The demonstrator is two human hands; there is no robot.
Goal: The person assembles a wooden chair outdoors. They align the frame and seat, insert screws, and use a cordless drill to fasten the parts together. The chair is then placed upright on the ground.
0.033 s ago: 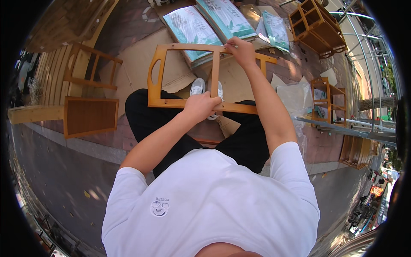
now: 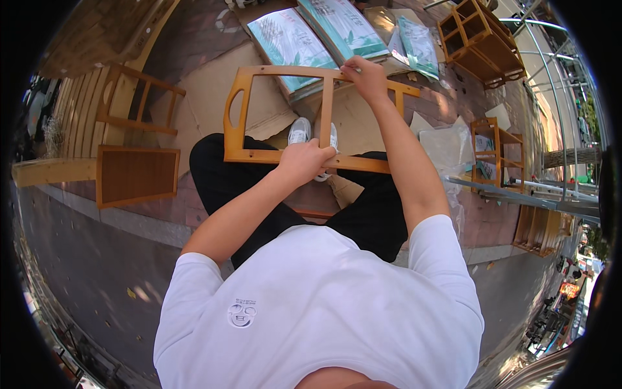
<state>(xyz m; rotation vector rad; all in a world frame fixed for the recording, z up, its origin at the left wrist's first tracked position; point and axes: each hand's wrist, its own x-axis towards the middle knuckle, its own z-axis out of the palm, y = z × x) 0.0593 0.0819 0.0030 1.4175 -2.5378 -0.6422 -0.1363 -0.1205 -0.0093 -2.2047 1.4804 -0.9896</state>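
A honey-brown wooden frame [image 2: 253, 156] with a handle slot at its left end is held over my lap, above my shoes. My left hand [image 2: 303, 161] is closed around its near rail, where the lighter crossbar [image 2: 326, 110] meets it. At the far end of that crossbar, the fingers of my right hand [image 2: 365, 76] are pinched together against the far rail. Whether they hold something small there is hidden. Past my right forearm, the frame's right end [image 2: 405, 91] shows only in part.
Cardboard [image 2: 214, 91] covers the paving beneath. Flat white-and-green packages [image 2: 291, 45] lie ahead. To the left, a slatted wooden bench [image 2: 78, 123] bears another frame [image 2: 142, 84] and a brown panel [image 2: 138, 176]. Assembled wooden shelves [image 2: 483, 45] and a metal rack [image 2: 551, 194] stand to the right.
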